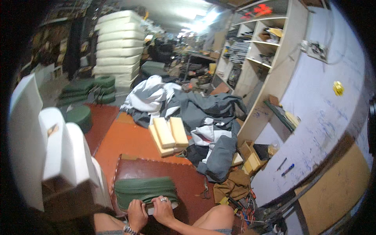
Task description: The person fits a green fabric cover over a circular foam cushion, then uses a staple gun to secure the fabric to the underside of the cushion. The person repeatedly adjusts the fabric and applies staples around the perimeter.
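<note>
A green cover (145, 188) lies low in the centre, stretched over a padded piece whose pale edge shows below it, on the maroon mat (145, 166). My left hand (138, 213) pinches the cover's near edge, a watch on its wrist. Just to its right, my right hand (163, 209), with a ring, has its fingers curled on that same edge. My bare knees are to either side at the bottom.
Cream foam blocks (168, 133) sit beyond, beside heaped grey and white fabric (211, 105). White curved foam pieces (58, 156) stand left. Scissors (205, 190) and tangled tools (241, 211) lie right, near shelving (254, 62). Stacked cushions (117, 51) rise behind.
</note>
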{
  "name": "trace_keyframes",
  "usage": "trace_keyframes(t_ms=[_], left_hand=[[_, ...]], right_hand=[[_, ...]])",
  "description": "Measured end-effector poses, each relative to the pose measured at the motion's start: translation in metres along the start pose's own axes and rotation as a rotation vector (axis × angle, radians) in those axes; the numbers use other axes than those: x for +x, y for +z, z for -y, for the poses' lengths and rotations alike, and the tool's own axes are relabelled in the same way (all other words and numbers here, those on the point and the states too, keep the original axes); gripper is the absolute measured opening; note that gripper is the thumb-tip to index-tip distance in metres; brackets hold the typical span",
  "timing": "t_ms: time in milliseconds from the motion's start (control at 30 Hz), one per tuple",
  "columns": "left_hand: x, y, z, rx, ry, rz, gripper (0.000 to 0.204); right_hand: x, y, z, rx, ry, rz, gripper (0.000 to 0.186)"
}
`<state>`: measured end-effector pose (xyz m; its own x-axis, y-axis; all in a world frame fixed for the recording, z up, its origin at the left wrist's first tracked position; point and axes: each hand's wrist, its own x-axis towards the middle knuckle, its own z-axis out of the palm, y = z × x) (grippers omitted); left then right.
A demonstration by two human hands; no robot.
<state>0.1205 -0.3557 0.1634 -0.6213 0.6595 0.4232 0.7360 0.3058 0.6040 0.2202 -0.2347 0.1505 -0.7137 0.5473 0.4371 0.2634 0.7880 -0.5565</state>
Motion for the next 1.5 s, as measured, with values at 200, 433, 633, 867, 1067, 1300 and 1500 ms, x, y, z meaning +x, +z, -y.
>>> trace_keyframes(t_ms=[200,433,633,867,1067,1300,1500], left_hand=[[0.013,-0.017,0.009,0.016,0.030,0.237,0.025],[0.048,-0.056,0.035,0.062,0.306,0.547,0.056],[0.073,-0.037,0.043,0.149,0.338,0.552,0.056],[0.086,-0.014,0.039,0.264,0.246,0.454,0.016],[0.063,0.024,0.028,0.340,0.353,0.122,0.005],[0.049,0.026,0.017,0.222,0.292,-0.043,0.034],[0.054,0.012,0.034,-0.013,0.393,-0.084,0.033]], right_hand=[[0.006,-0.002,0.000,-0.020,-0.031,0.046,0.017],[0.036,-0.031,-0.003,-0.049,-0.326,0.379,0.060],[0.072,-0.040,-0.007,-0.179,-0.366,0.543,0.076],[0.084,-0.029,-0.018,-0.192,-0.264,0.492,0.039],[0.055,-0.020,-0.034,-0.312,-0.208,0.281,0.032],[0.038,-0.043,-0.088,-0.116,-0.168,0.150,0.025],[0.008,-0.055,-0.120,-0.018,0.030,0.040,0.017]])
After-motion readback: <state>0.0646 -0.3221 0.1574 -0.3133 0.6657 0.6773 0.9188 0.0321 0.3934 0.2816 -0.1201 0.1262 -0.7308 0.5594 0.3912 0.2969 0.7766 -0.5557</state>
